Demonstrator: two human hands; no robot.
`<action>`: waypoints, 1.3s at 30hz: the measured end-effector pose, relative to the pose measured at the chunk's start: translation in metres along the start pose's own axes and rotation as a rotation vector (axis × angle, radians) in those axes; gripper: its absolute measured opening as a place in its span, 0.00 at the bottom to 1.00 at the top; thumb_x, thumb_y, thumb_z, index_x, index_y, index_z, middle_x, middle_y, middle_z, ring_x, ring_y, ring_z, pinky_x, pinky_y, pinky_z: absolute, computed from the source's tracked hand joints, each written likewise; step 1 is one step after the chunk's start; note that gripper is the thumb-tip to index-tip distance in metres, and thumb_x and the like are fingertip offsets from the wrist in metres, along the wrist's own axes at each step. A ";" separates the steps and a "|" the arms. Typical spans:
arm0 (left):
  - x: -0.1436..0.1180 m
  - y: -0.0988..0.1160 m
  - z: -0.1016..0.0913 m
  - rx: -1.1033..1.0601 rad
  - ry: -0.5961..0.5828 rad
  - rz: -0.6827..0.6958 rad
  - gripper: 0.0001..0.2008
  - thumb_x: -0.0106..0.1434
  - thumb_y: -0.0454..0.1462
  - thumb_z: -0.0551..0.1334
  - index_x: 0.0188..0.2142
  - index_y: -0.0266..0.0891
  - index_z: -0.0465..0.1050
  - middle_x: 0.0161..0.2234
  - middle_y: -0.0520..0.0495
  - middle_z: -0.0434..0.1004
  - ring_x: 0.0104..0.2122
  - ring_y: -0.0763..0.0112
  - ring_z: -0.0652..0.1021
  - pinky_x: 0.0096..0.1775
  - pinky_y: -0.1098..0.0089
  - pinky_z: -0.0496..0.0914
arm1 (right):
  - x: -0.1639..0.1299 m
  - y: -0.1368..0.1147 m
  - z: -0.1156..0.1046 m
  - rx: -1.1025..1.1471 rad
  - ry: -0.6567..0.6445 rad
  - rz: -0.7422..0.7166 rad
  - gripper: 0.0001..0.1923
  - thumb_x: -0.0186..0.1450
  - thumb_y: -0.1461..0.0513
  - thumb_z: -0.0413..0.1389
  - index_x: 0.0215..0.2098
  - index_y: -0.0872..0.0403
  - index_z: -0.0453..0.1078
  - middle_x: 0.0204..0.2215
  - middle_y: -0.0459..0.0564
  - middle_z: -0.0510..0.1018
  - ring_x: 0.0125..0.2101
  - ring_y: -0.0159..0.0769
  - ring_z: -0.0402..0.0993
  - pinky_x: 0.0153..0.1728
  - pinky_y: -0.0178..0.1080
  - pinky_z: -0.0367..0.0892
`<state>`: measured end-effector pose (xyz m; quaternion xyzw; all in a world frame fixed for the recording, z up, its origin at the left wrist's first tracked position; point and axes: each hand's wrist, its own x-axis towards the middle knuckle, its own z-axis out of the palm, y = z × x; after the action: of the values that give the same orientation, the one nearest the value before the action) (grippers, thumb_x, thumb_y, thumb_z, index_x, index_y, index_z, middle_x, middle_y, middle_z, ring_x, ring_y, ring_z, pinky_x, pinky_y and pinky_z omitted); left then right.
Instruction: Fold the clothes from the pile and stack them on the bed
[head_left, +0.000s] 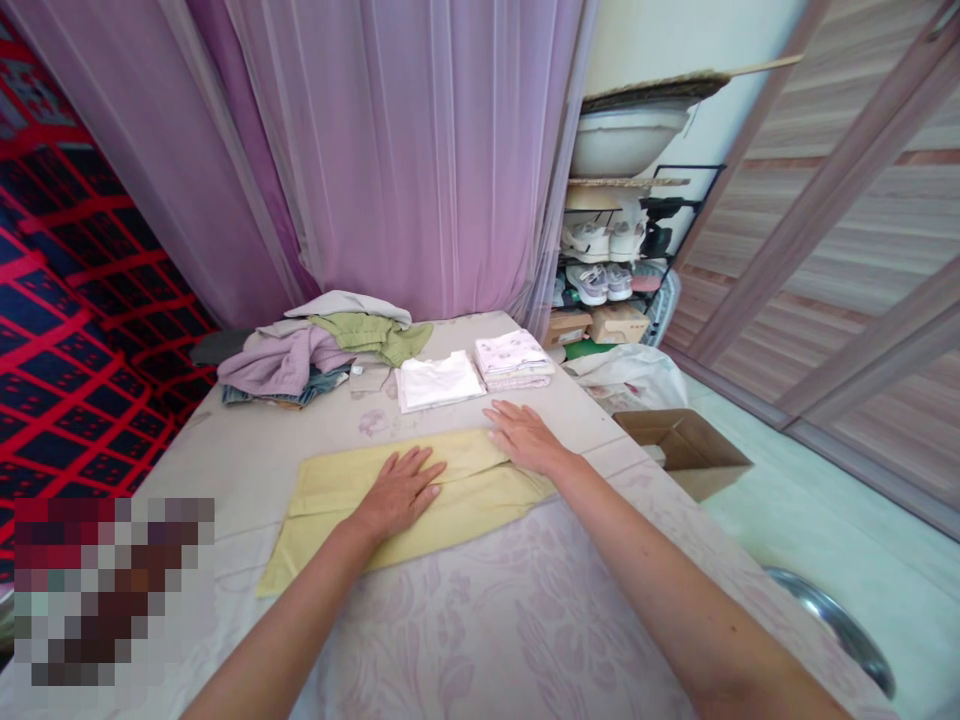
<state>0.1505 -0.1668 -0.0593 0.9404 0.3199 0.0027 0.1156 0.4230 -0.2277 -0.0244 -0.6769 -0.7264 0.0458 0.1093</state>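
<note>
A pale yellow cloth [330, 505] lies folded flat on the table [480, 620], which has a pale floral cover. My left hand [399, 492] rests palm down on the middle of the cloth, fingers spread. Palm down too, my right hand [525, 437] lies on the cloth's far right end. Neither hand grips anything.
Behind the cloth lie a folded white cloth [439, 381] and a folded pink patterned one [514, 359]. A heap of unfolded clothes [315, 350] sits at the far left. An open cardboard box [686, 447] and a shoe rack [611, 270] stand to the right. A purple curtain [390, 150] hangs behind.
</note>
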 end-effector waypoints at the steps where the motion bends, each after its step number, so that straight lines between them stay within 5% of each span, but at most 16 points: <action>1: -0.001 0.001 0.000 0.014 0.012 0.000 0.25 0.69 0.51 0.42 0.62 0.53 0.56 0.66 0.48 0.50 0.65 0.62 0.52 0.62 0.52 0.44 | 0.000 -0.005 0.006 -0.009 -0.056 0.009 0.27 0.69 0.53 0.40 0.63 0.52 0.56 0.65 0.55 0.53 0.64 0.44 0.48 0.61 0.55 0.45; 4: -0.005 -0.002 0.000 0.040 0.031 -0.032 0.26 0.68 0.52 0.43 0.63 0.52 0.54 0.66 0.48 0.49 0.65 0.61 0.52 0.62 0.51 0.43 | -0.004 -0.010 0.024 -0.040 -0.163 0.048 0.29 0.69 0.50 0.37 0.65 0.50 0.53 0.66 0.56 0.50 0.65 0.47 0.44 0.60 0.61 0.39; 11: -0.036 -0.043 -0.006 0.064 0.078 -0.284 0.25 0.68 0.49 0.43 0.63 0.52 0.54 0.66 0.47 0.50 0.65 0.58 0.53 0.61 0.47 0.44 | -0.009 -0.005 0.038 -0.064 -0.157 0.067 0.30 0.69 0.48 0.36 0.65 0.49 0.52 0.66 0.56 0.50 0.65 0.47 0.44 0.60 0.60 0.39; 14: -0.047 -0.052 -0.006 0.093 0.102 -0.356 0.26 0.68 0.49 0.44 0.63 0.49 0.55 0.66 0.46 0.50 0.64 0.56 0.53 0.60 0.45 0.43 | -0.006 -0.005 0.031 -0.033 -0.134 0.084 0.29 0.69 0.49 0.37 0.65 0.50 0.53 0.65 0.56 0.51 0.64 0.47 0.46 0.60 0.60 0.42; 19: -0.047 -0.049 -0.005 0.100 0.115 -0.369 0.27 0.67 0.50 0.45 0.63 0.48 0.56 0.65 0.45 0.51 0.64 0.55 0.54 0.60 0.44 0.43 | -0.004 0.031 0.004 0.058 0.169 0.205 0.23 0.67 0.62 0.41 0.58 0.52 0.64 0.57 0.53 0.69 0.56 0.38 0.64 0.56 0.43 0.59; 21: -0.047 -0.047 -0.006 0.098 0.132 -0.368 0.27 0.67 0.50 0.45 0.62 0.48 0.56 0.65 0.45 0.52 0.64 0.55 0.54 0.60 0.44 0.44 | -0.007 0.050 -0.006 0.042 0.123 0.230 0.22 0.61 0.68 0.46 0.50 0.52 0.72 0.51 0.50 0.75 0.50 0.37 0.70 0.52 0.38 0.63; 26: -0.047 -0.048 -0.004 0.094 0.152 -0.367 0.26 0.67 0.49 0.46 0.62 0.48 0.57 0.65 0.45 0.53 0.64 0.56 0.54 0.60 0.45 0.43 | -0.018 0.066 -0.013 0.011 -0.118 0.007 0.23 0.54 0.71 0.51 0.44 0.49 0.75 0.42 0.47 0.79 0.43 0.36 0.74 0.43 0.33 0.65; 34: -0.046 -0.055 -0.006 0.091 0.121 -0.376 0.27 0.66 0.50 0.46 0.63 0.48 0.57 0.65 0.45 0.52 0.64 0.56 0.54 0.60 0.46 0.44 | -0.032 0.042 0.006 -0.204 0.063 0.020 0.14 0.62 0.67 0.50 0.44 0.52 0.71 0.37 0.51 0.76 0.40 0.35 0.72 0.41 0.33 0.63; 39: -0.049 -0.064 -0.010 0.097 0.077 -0.418 0.28 0.66 0.50 0.45 0.64 0.47 0.54 0.66 0.45 0.49 0.65 0.55 0.52 0.60 0.46 0.45 | -0.039 0.048 0.006 -0.201 0.026 -0.073 0.17 0.60 0.70 0.49 0.43 0.50 0.73 0.42 0.49 0.77 0.43 0.35 0.71 0.42 0.34 0.64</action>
<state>0.0727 -0.1448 -0.0602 0.8573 0.5117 -0.0005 0.0559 0.4712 -0.2626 -0.0443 -0.6582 -0.7500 -0.0402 0.0520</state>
